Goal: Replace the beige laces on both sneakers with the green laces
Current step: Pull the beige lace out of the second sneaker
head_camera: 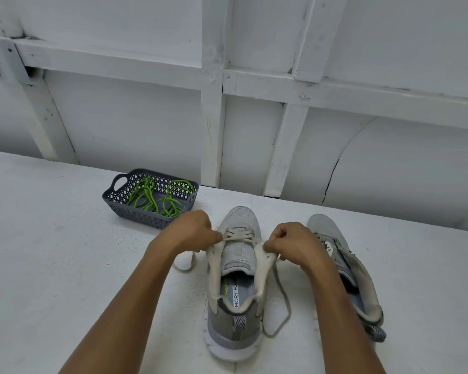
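Note:
Two grey sneakers stand on a white table, toes pointing away from me. The left sneaker (pixel 235 287) is upright with its beige lace (pixel 241 237) partly undone, only the rows near the toe still crossed. My left hand (pixel 193 230) pinches the lace at the shoe's left eyelets, and my right hand (pixel 292 242) pinches it at the right eyelets. Loose lace ends trail on the table on both sides. The right sneaker (pixel 346 268) leans to the right, partly hidden by my right forearm. The green laces (pixel 160 197) lie tangled in a basket.
A dark grey perforated plastic basket (pixel 135 211) with handles sits at the back left of the table (pixel 52 252), close to my left hand. A white panelled wall (pixel 254 103) rises right behind the table's far edge.

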Motion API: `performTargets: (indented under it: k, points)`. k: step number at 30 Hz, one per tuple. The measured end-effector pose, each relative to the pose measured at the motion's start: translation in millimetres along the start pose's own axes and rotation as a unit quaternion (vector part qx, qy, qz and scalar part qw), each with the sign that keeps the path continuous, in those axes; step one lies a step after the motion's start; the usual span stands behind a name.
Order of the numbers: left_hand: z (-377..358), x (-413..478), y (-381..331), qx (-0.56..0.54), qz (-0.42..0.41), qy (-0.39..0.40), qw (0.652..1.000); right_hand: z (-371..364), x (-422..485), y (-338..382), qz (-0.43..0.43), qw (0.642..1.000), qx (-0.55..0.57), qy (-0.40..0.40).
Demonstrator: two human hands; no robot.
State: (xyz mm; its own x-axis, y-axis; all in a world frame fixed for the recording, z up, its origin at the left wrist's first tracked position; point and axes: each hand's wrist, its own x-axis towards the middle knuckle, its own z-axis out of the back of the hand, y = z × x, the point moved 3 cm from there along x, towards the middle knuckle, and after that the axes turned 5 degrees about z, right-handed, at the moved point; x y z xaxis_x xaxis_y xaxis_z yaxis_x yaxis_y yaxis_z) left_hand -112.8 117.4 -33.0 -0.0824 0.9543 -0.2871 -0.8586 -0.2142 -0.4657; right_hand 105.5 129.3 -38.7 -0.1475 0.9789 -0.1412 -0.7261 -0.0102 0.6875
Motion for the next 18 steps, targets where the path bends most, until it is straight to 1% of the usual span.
performTargets:
  k: [1,3,6,7,10,13,18]
  points:
    - [-1,-1,2,-0.007,0.002,0.002,1.000,0,-1,0,0.010,1.000,0.006,0.002]
    - [-4,-1,3,-0.030,0.001,0.001,1.000,-1,-2,8,0.057,0.998,-0.009,0.018]
    - [-5,1,2,-0.075,-0.008,0.009,0.997,-11,1,21,0.150,0.983,-0.078,0.066]
    - [-5,1,2,-0.081,-0.010,0.010,0.997,-17,2,23,0.165,0.978,-0.102,0.072]
    - [-7,1,3,-0.097,-0.005,0.009,0.995,-26,6,25,0.166,0.974,-0.136,0.068]
    - [-10,2,5,-0.112,0.002,0.009,0.994,-28,7,25,0.172,0.966,-0.171,0.091]
    - [-11,2,4,-0.123,0.003,0.011,0.992,-32,8,28,0.183,0.958,-0.190,0.110]
